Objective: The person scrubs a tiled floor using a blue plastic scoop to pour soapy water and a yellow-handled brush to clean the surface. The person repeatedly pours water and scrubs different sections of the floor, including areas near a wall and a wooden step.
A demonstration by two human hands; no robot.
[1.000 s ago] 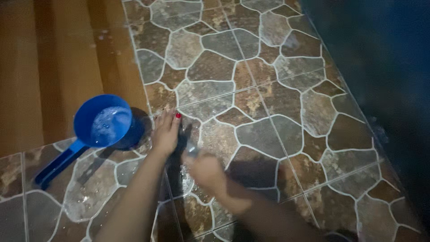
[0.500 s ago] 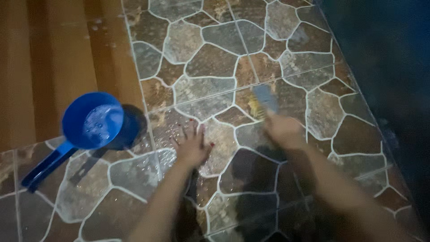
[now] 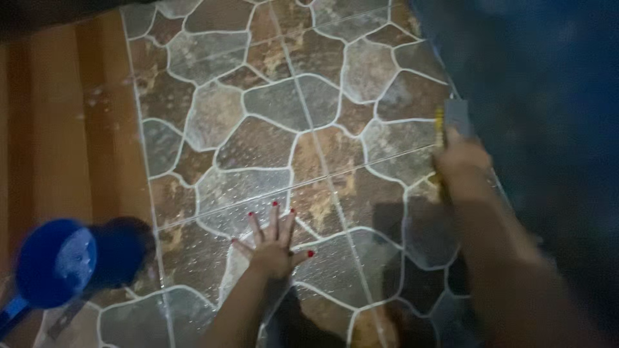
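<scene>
Brush [image 3: 453, 119]: lying grey-backed with yellowish bristles along its left side, sitting at the right edge of the tiled floor, right against the dark blue wall; blurred, so finer detail not showing.
Right hand [image 3: 462, 169]: wrapping closed around the lower end of the brush, fingers curled over the handle, pressing it toward the floor beside the wall; forearm running down to the lower right corner of the view.
Left hand [image 3: 274, 243]: lying flat, palm down, on the floor near its lower middle; fingers spread wide apart, gripping nothing, red-painted nails showing at the tips; forearm reaching down to the bottom edge.
Hands to each other: sitting well apart, several stone shapes lying between them.
Tiled floor [image 3: 258, 142]: showing irregular grey and brown stone shapes outlined in pale grout, glistening with water drops around and above the left hand.
Dipper [image 3: 55, 263]: standing at the lower left corner, round blue bowl holding soapy or bubbly water, blue handle pointing off the bottom left edge; resting well left of the left hand, touching neither hand.
Wooden strip [image 3: 64, 148]: running along the left edge of the floor, orange-brown planks, a few pale droplets showing near its upper part.
Dark blue wall [image 3: 541, 96]: filling the right side, bordering the floor's right edge, too dim for detail.
</scene>
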